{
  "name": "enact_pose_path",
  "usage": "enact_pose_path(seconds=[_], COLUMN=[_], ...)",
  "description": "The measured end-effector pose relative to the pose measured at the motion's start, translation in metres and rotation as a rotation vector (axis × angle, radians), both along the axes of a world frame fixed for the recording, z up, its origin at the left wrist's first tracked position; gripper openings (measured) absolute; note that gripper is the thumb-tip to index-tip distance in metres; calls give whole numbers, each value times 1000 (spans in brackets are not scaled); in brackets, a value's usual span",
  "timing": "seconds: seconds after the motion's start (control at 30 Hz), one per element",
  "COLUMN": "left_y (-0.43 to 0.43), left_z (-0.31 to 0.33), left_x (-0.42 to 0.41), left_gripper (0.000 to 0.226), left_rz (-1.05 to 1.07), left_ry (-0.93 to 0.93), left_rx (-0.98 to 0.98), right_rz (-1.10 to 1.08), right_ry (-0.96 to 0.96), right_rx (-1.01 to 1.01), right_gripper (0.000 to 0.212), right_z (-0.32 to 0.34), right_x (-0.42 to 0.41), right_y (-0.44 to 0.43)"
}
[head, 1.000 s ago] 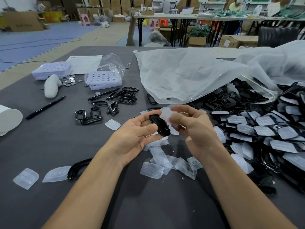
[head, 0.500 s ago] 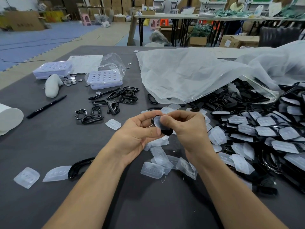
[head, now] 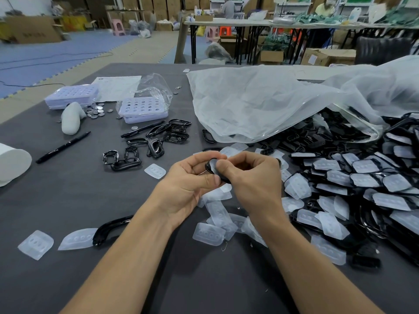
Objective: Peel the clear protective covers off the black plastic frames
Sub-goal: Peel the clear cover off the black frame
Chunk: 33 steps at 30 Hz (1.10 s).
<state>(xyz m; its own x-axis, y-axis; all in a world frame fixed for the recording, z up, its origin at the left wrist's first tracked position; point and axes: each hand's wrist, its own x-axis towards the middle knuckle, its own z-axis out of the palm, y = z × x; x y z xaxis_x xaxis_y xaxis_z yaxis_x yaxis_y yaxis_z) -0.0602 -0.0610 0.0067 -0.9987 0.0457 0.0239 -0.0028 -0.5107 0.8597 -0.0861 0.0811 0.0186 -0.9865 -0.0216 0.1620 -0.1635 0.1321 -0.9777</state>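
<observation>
Your left hand (head: 192,179) clasps the black plastic frame (head: 224,178) over the grey table (head: 68,200), your right hand (head: 251,177) pinching its clear moulded cover (head: 213,164) — pull crookedly and it could tear, or the frame slip.

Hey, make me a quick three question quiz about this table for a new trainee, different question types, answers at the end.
1. True or false: the left hand and right hand both grip one black frame.
2. The pile of covered frames lies: A left of the hands, B right of them, C on the floor.
3. Fill in: the black pen lies to the hands' ____.
Key: 1 true; 2 B; 3 left.
</observation>
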Motion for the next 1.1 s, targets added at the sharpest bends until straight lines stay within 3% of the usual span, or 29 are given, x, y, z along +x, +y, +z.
enact_pose_path(seconds=[0.17, 0.27, 0.4, 0.5, 0.63, 0.87, 1.1], left_y=[3, 3, 0, 0, 3, 4, 6], left_z=[-1, -1, -1, 0, 3, 7, 7], left_x=[0, -1, -1, 1, 3, 2, 2], left_gripper=[44, 45, 46, 43, 33, 38, 29], left_rz=[41, 70, 162, 157, 242, 366, 378], left_ry=[41, 68, 104, 60, -27, -155, -177], left_rx=[-4, -10, -182, -226, -296, -263, -364], right_rz=[-88, 12, 48, 62, 85, 153, 150], right_ry=[64, -33, -109, -101, -63, -102, -117], right_rx=[120, 47, -93, -172, -128, -102, -116], right_gripper=[25, 22, 14, 17, 20, 17, 21], right_z=[-5, -7, -5, -3, -3, -2, -4], right_x=[1, 2, -4, -6, -7, -9, -11], right_y=[-4, -7, -4, 1, 4, 4, 7])
